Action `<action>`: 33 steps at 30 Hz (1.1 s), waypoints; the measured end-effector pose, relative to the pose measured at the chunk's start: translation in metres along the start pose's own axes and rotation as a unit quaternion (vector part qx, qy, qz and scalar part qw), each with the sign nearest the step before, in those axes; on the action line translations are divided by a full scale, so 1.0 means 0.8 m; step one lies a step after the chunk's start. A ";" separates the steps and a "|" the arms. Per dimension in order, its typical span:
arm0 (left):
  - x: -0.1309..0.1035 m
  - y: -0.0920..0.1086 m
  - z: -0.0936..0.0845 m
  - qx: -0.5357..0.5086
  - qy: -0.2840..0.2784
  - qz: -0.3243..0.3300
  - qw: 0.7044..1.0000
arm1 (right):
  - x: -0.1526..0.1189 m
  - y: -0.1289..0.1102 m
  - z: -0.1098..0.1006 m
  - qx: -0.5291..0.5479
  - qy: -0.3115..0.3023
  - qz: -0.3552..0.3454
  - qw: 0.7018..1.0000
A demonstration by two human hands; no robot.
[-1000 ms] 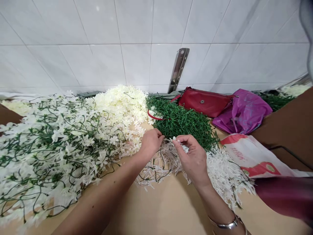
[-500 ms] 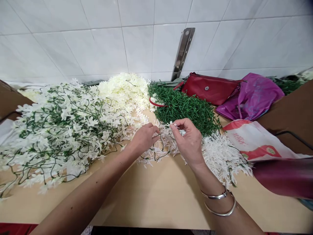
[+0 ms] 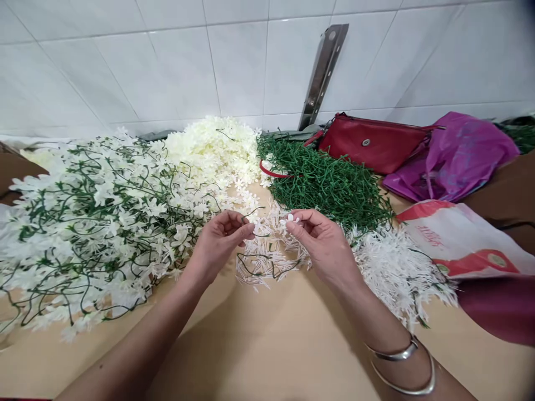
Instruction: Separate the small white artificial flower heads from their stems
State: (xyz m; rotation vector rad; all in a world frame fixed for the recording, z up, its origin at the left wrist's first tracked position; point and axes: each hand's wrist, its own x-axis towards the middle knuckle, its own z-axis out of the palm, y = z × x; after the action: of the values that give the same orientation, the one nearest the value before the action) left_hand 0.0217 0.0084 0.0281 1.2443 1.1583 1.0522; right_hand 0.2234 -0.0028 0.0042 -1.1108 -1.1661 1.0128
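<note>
My left hand pinches a thin green stem near the middle of the table. Facing it, a short gap to the right, my right hand has a small white flower piece between thumb and forefinger. Beneath and between the hands lie loose white stamen pieces with some green stems. To the left spreads a large heap of white flowers on green stems. Behind are pale yellow-white blossoms and a pile of bare green stems. White stamen bunches rest beside my right wrist.
A red purse and a purple plastic bag lie at the back right. Nearer are a red-and-white bag and a dark magenta object. A metal bracket leans against the tiled wall.
My left hand has moved left and nearer to me, and a green stem now shows in its fingers. My right hand still pinches a white piece. The view has shifted slightly.
</note>
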 end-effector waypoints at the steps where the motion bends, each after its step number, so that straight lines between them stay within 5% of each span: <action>1: -0.005 -0.002 0.000 -0.026 -0.001 -0.005 1.000 | -0.001 0.001 0.002 0.018 -0.013 0.005 1.000; 6: -0.027 -0.010 0.003 -0.071 -0.062 -0.038 0.995 | -0.006 0.006 0.012 0.074 -0.070 0.059 0.993; 11: -0.041 -0.017 -0.002 -0.056 -0.123 -0.059 0.989 | -0.014 0.005 0.016 0.062 -0.045 0.036 0.996; 18: -0.058 -0.032 -0.016 0.057 -0.156 -0.038 0.985 | -0.022 -0.005 0.024 0.078 -0.123 0.100 0.984; 23: -0.066 -0.035 -0.016 0.042 -0.186 -0.061 0.980 | -0.025 -0.011 0.028 0.093 -0.167 0.137 0.972; 28: -0.063 -0.040 -0.015 0.002 -0.196 -0.068 0.978 | -0.035 -0.009 0.037 0.062 -0.190 0.124 0.972; 33: -0.064 -0.040 -0.021 0.001 -0.146 -0.057 0.988 | -0.033 -0.005 0.033 0.018 -0.152 0.107 0.982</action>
State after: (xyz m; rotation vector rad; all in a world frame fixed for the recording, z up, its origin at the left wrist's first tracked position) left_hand -0.0031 -0.0418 0.0002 1.2702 0.9906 0.7551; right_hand 0.1943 -0.0259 0.0049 -1.0945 -1.2831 1.4021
